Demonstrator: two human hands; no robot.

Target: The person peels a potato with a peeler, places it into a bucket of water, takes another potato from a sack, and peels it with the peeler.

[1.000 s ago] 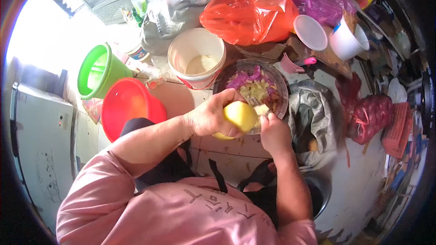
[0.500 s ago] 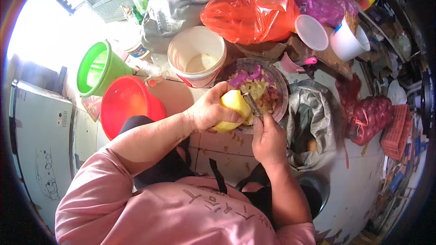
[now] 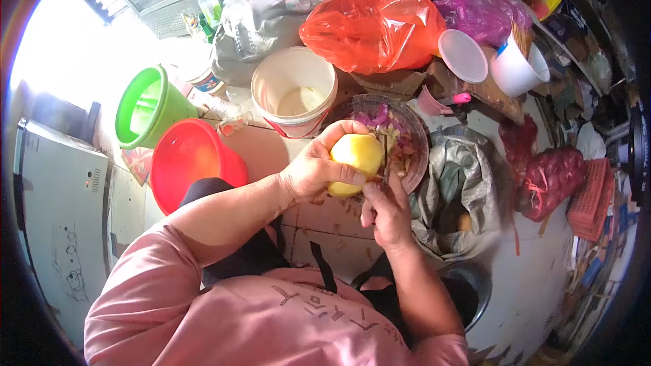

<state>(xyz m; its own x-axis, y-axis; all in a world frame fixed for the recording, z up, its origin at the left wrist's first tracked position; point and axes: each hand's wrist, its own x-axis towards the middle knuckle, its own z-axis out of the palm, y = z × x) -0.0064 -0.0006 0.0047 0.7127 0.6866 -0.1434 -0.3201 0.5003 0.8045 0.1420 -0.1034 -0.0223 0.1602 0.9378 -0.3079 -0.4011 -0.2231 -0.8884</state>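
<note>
Potato (image 3: 356, 156), centre of the frame, overlaps the lower left of the round basin (image 3: 425, 150). Left hand (image 3: 313, 171) clasps it, fingers curled, thumb across. Right hand (image 3: 391, 218) has fingers closed on the peeler (image 3: 384, 152); exact pinch unclear. Light strokes, blade clear of left thumb, should serve.

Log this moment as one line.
left hand: holds rounded yellow produce | right hand: holds slim metal peeler at its side | beyond: round translucent basin, purple and yellow scraps
</note>
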